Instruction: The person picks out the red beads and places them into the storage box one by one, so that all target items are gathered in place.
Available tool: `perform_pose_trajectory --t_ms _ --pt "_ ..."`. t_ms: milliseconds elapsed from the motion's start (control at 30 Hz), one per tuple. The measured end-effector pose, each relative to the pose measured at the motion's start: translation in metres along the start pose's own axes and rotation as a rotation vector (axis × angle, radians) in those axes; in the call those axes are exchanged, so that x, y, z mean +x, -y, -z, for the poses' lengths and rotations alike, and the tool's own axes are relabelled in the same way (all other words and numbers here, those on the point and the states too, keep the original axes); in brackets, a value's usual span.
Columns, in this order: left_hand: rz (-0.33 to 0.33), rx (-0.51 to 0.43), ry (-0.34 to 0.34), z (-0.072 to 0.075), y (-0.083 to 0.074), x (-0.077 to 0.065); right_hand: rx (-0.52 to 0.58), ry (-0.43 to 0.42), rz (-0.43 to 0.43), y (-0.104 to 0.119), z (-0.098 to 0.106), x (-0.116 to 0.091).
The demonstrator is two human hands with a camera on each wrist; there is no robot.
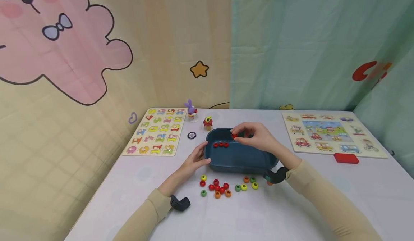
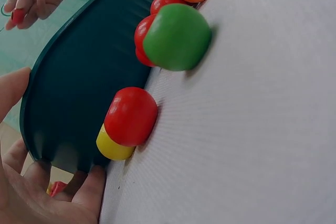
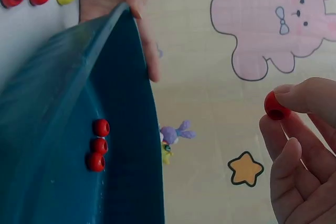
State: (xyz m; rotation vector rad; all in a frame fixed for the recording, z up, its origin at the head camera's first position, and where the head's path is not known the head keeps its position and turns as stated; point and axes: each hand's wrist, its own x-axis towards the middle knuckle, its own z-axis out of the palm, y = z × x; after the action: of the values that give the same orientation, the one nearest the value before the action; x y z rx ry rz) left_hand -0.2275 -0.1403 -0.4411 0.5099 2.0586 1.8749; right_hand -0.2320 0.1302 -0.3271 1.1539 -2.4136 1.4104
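A dark blue tray [image 1: 242, 157] lies on the table with three red beads [image 3: 99, 146] in a row along its inside. My left hand [image 1: 194, 160] grips the tray's left end, with the thumb at the near rim and the fingers against the outer wall. Above the tray, my right hand [image 1: 258, 137] pinches a red bead [image 3: 276, 106] between thumb and fingertips. Its hole shows in the right wrist view. In front of the tray, loose red beads [image 1: 217, 188], green beads [image 1: 238, 187], yellow beads [image 1: 254, 186] and orange beads [image 1: 228, 193] are scattered.
A number puzzle board [image 1: 155, 131] lies at the back left, a vehicle puzzle board [image 1: 333, 135] at the right with a red block [image 1: 346, 158] by its edge. Two small figurines, one purple-eared [image 1: 191, 109] and one red [image 1: 208, 123], and a round disc [image 1: 192, 135] sit behind the tray.
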Motion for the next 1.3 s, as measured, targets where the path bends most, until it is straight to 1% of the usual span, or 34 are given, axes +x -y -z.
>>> perform_pose_trajectory --t_ms 133,233,333,467,600,733,800,900,967,1033,1200,1300 --pt "-0.002 0.011 -0.021 0.002 0.012 0.005 0.075 0.027 -0.126 -0.015 0.001 0.016" --pt "-0.003 0.024 -0.033 0.003 0.017 0.007 0.114 0.065 -0.199 -0.031 0.0 0.025" --pt "0.0 0.027 -0.04 0.002 0.018 0.008 0.13 0.123 -0.236 -0.057 -0.003 0.032" --pt "0.001 0.025 -0.034 0.002 0.016 0.007 0.148 0.184 -0.275 -0.092 -0.009 0.035" --pt "-0.003 0.025 -0.033 0.002 0.015 0.007 0.162 0.205 -0.317 -0.108 -0.015 0.034" --pt "-0.033 0.047 -0.035 0.002 0.016 0.007 0.147 0.227 -0.313 -0.118 -0.018 0.031" --pt "-0.034 0.057 -0.04 0.002 0.017 0.007 0.131 0.236 -0.308 -0.121 -0.019 0.03" --pt "-0.018 0.057 -0.049 0.002 0.017 0.007 0.083 0.246 -0.303 -0.123 -0.02 0.03" --pt "-0.001 0.041 -0.053 0.002 0.017 0.007 0.038 0.254 -0.302 -0.125 -0.021 0.03" --pt "0.001 0.034 -0.05 0.002 0.016 0.007 -0.01 0.264 -0.301 -0.127 -0.022 0.029" --pt "-0.004 0.02 -0.019 0.002 0.011 0.006 -0.075 0.282 -0.296 -0.13 -0.023 0.028" --pt "-0.007 0.016 0.007 0.0 0.003 0.002 -0.119 0.303 -0.284 -0.133 -0.025 0.028"
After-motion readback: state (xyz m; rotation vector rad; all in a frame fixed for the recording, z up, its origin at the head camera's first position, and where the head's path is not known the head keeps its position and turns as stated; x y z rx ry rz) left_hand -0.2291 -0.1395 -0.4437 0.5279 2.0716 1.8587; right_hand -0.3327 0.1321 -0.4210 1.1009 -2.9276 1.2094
